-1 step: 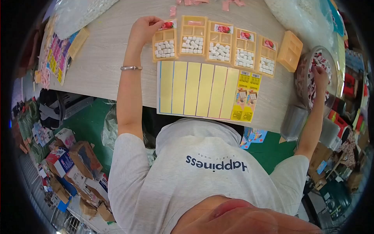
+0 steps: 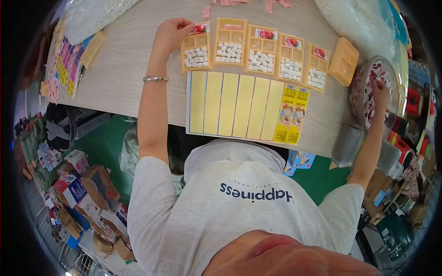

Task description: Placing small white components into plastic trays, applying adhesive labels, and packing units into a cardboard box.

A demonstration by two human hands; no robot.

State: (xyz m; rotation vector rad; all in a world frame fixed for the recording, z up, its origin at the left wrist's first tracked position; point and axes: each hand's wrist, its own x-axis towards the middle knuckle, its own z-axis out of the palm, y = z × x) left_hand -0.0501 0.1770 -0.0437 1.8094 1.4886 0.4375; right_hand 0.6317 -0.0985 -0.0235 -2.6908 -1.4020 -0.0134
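At the far left of a row of cream trays, my left hand (image 2: 174, 33) has its fingers closed at the end of a red-and-white strawberry sachet (image 2: 200, 29), which lies in the top compartment of the leftmost tray (image 2: 194, 42). White pillow-shaped pieces (image 2: 195, 58) fill that tray's lower compartment. The second tray (image 2: 230, 21) has a thin pink packet (image 2: 232, 26) at its top instead. Over on the right, my right hand (image 2: 380, 95) reaches into a clear round bowl (image 2: 353, 92) of small red-and-white sachets (image 2: 378, 72). Its fingers are bunched; what they pinch is hidden.
A yellow-striped printed sheet (image 2: 229, 106) lies before me. An unfilled cream tray (image 2: 343, 61) sits left of the bowl. Clear bags (image 2: 352, 20) of white pieces stand at the back, and pink packets (image 2: 230, 2) lie at the far edge. Printed sheets (image 2: 69, 69) are stacked at left.
The picture has shifted very slightly. Both hands stay in the same places, the left at the tray and the right in the bowl.
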